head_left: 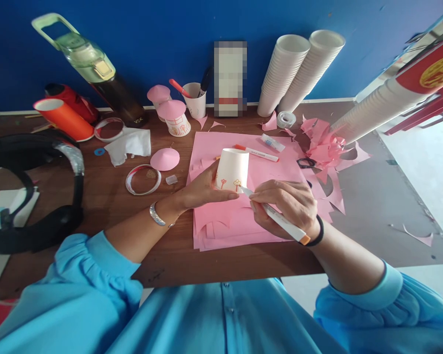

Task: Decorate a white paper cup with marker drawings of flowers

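Note:
My left hand (206, 189) is closed around a white paper cup (233, 164), held upside down over the pink paper. Small flowers in orange and red are drawn near the cup's rim. In my right hand (286, 204) is a white marker pen (286, 223) with an orange end, its tip at the cup beside one flower. Under both hands lies a stack of pink paper sheets (214, 236). Just behind the cup, a red-capped marker (260, 153) and a small glue tube (273, 142) rest on the sheets.
Two decorated cups with pink cone roofs (177, 123) stand at the back, near a cup of pens (196, 105). Tall stacks of paper cups (286, 69) stand behind right. Pink scraps (323, 142) lie right. A bottle (114, 93), tape rolls (143, 180) and a headset (74, 196) are left.

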